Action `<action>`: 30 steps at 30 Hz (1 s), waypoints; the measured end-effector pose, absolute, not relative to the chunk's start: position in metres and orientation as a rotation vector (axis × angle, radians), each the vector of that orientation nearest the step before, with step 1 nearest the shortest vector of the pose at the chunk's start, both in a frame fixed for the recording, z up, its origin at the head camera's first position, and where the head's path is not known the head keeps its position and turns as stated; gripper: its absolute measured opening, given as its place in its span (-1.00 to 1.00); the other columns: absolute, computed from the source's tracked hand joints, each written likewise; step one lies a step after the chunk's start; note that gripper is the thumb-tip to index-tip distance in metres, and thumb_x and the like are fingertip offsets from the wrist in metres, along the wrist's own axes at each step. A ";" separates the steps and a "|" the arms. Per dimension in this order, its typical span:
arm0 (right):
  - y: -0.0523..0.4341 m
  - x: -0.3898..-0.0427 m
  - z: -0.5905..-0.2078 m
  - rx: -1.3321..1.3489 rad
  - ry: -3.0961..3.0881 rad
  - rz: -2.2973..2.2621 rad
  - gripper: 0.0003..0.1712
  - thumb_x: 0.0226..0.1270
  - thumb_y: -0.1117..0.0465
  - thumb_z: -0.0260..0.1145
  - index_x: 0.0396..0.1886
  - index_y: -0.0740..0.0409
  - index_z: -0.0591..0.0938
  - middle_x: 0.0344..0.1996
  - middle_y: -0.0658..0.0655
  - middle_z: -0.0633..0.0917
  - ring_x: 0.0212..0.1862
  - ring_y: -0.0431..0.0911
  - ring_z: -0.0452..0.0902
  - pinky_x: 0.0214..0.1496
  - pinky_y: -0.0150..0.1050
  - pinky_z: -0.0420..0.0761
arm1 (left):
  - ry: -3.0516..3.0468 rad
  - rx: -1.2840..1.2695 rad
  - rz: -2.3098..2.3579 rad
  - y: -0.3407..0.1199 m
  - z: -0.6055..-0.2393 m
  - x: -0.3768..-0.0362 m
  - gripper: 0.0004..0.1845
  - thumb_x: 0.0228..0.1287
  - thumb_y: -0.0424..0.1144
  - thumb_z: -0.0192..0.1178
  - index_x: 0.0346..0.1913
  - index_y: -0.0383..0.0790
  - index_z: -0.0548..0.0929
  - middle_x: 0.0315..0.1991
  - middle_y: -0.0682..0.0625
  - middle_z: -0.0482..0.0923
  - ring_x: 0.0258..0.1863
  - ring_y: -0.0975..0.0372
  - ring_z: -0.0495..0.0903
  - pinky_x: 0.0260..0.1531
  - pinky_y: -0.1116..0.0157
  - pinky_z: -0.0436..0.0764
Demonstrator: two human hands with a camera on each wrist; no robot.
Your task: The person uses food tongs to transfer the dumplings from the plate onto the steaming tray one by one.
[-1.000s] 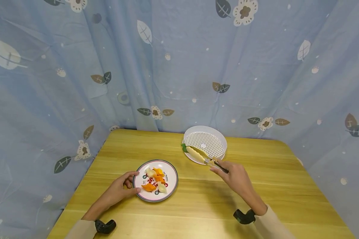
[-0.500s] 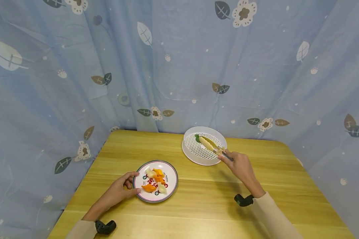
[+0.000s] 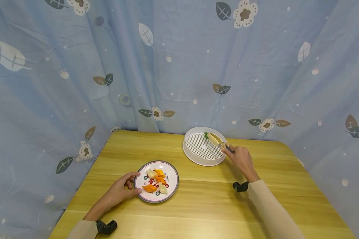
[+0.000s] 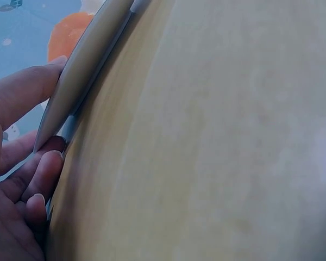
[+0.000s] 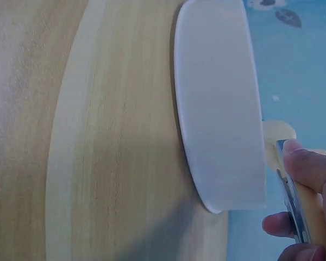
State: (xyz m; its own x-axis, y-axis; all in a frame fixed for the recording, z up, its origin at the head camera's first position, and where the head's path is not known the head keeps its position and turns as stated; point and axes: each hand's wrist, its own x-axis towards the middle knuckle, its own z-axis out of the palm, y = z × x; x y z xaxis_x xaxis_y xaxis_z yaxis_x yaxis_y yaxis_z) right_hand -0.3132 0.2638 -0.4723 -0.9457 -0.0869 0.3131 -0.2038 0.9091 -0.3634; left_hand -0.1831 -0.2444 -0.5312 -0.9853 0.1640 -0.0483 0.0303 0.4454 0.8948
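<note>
My left hand (image 3: pixel 118 192) pinches the left rim of a round white plate (image 3: pixel 174 182) with coloured edge bands. In the left wrist view, the thumb lies over the plate's edge (image 4: pixel 87 70) and fingers curl below it. Several toy dumplings, orange ones (image 3: pixel 150 188) and cream ones (image 3: pixel 151 173), lie on this plate. My right hand (image 3: pixel 242 161) grips metal-handled tongs (image 3: pixel 213 139) with cream scalloped tips, over a white perforated steamer tray (image 3: pixel 197 158). A small green dumpling-like piece (image 3: pixel 206 135) is at the tips, inside the tray; whether it touches the bottom I cannot tell.
Both things stand on a wooden table (image 3: pixel 194 212), the tray near its back edge. A blue patterned curtain (image 3: pixel 185 76) hangs behind and at the sides. In the right wrist view, the tray's tall side wall (image 5: pixel 223 109) hides its inside.
My right hand has carried the green piece in the tongs from the tray's left front rim to the right and back, over the tray's inside. The left hand and plate have stayed put.
</note>
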 end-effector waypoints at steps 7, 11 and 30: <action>0.265 -0.323 -0.476 0.195 -2.831 0.564 -0.43 0.43 -0.18 0.36 0.02 0.27 0.76 -0.42 0.19 0.62 -0.39 0.08 0.43 -0.42 -0.09 0.38 | 2.556 0.161 1.583 -0.244 -0.531 -0.183 -0.28 0.16 -0.12 0.56 0.35 -0.19 0.52 -0.06 -0.10 0.47 -0.21 0.10 0.42 -0.25 0.30 0.44; 0.264 -0.324 -0.476 0.154 -2.870 0.576 -0.53 0.43 -0.17 0.36 -0.21 0.18 0.74 -0.53 0.15 0.50 -0.41 0.07 0.41 -0.42 -0.11 0.34 | 2.551 0.162 1.589 -0.244 -0.532 -0.183 -0.28 0.15 -0.11 0.56 0.35 -0.18 0.52 -0.06 -0.10 0.47 -0.21 0.09 0.42 -0.25 0.29 0.44; 0.262 -0.311 -0.470 0.176 -2.817 0.574 -0.42 0.36 -0.25 0.40 -0.03 0.18 0.75 -0.60 0.10 0.39 -0.47 0.03 0.37 -0.49 -0.15 0.28 | 2.564 0.176 1.580 -0.244 -0.531 -0.182 -0.30 0.16 -0.11 0.56 0.35 -0.17 0.53 -0.05 -0.10 0.47 -0.21 0.10 0.43 -0.24 0.30 0.44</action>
State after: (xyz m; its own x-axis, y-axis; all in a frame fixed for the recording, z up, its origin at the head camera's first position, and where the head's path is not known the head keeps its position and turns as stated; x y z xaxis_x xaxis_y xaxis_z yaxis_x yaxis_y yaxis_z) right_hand -0.3114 0.2622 -0.4703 -0.9586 -0.0663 0.2768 -0.1693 0.9145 -0.3675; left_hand -0.1825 -0.2444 -0.5315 -0.9854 0.1641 -0.0447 0.0338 0.4465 0.8942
